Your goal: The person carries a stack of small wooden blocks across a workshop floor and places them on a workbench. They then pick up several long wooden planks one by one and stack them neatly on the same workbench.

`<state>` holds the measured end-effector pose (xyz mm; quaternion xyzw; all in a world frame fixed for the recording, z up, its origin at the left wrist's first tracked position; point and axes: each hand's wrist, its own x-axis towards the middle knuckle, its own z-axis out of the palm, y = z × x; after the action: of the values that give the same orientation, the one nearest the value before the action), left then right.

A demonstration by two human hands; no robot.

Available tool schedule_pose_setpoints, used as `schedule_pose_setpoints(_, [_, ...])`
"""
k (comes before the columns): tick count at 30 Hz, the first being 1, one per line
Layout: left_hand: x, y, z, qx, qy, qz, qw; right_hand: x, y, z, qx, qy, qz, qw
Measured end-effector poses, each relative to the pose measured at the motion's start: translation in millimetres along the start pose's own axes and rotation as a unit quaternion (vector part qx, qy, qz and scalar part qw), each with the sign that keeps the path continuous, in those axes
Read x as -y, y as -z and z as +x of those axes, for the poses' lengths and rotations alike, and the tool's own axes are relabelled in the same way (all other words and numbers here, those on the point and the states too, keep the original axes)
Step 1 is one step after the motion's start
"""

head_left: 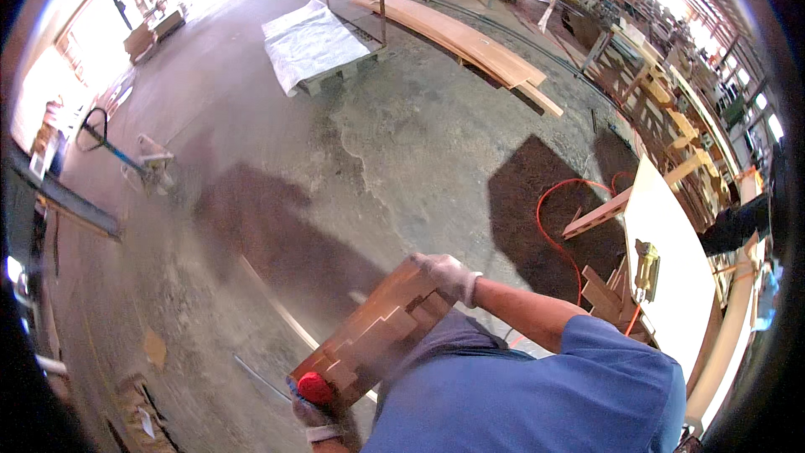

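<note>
Over the concrete floor [419, 134] of a cluttered workshop, we are holding a stepped brown wooden piece [377, 331] aslant before our blue shirt [537, 394]. Our gloved right hand [453, 277] is grasping its upper end; our gloved left hand [314, 413] is gripping the lower end, beside a red round object [315, 388] that we are unable to identify. For good control, we should probably be sharing the weight evenly between both ends, keeping our grip steady, and staying clear of the red hose [538, 216] lying nearby.

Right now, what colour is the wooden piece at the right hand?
The wooden piece is brown with paler stepped patches; head view.
</note>
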<state>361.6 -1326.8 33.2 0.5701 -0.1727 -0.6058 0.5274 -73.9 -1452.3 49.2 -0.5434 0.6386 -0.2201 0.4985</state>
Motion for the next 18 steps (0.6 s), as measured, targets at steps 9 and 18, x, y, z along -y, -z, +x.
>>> schedule_pose_setpoints(9, [-105.9, -94.5, 230.4, -0.006, 0.021, 0.013, 1.0, 113.0, 57.9, 208.4, -0.067, -0.214, 0.227, 0.948])
schedule_pose_setpoints(18, [-239.5, -168.0, 360.1, -0.126, 0.048, -0.113, 0.984, 204.0, 69.7, 477.2, 0.017, 0.015, 0.087, 0.996])
